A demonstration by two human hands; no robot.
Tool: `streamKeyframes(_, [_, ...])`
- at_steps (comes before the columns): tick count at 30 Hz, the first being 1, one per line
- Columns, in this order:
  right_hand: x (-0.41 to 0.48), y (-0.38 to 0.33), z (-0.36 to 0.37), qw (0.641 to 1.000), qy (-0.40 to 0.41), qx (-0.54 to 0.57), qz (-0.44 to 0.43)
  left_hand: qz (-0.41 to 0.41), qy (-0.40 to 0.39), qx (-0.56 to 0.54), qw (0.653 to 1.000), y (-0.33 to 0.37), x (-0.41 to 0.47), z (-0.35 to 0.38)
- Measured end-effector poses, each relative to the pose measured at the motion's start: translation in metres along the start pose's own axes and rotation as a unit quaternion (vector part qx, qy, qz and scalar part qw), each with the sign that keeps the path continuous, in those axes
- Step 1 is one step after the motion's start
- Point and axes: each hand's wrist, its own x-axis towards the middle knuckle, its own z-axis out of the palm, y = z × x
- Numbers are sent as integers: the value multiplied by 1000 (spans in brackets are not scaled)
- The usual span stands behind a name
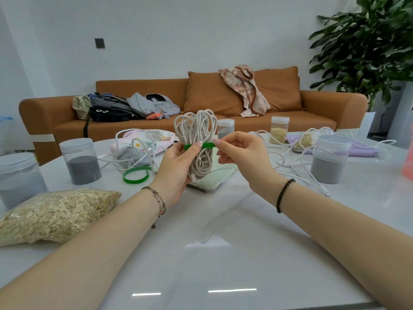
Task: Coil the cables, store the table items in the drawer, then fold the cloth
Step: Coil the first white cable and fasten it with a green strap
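Observation:
My left hand (176, 168) grips a coiled beige cable (199, 130) upright above the white table (223, 253), thumb pressing a green strap (209, 145) wrapped round the coil's middle. My right hand (241, 151) pinches the strap's free end just to the right of the coil. A second green strap (135, 174) lies looped on the table to the left. Loose white cables (312, 173) trail over the table on the right, and another white cable (136, 142) lies on the left over a pink-white cloth (145, 137). A purple cloth (362, 151) lies far right.
Jars of grey powder stand at left (81, 163), far left (19, 177), right (330, 158) and behind the coil (226, 127). A grain jar (279, 130) stands at the back. A bag of oats (55, 213) lies front left. A dotted case (214, 177) sits under my hands. An orange sofa (201, 101) stands behind.

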Motion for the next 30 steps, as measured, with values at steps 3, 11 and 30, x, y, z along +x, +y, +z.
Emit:
streamKeyframes(3, [0, 2, 2, 1000, 0, -8, 2, -2, 1, -4, 1000, 0, 0, -1])
streamKeyframes(11, [1, 8, 1, 999, -12, -33, 8, -3, 6, 6, 1000, 2, -1, 0])
streamKeyframes(30, [-3, 4, 5, 998, -35, 23, 51, -32, -50, -28, 998, 14, -7, 0])
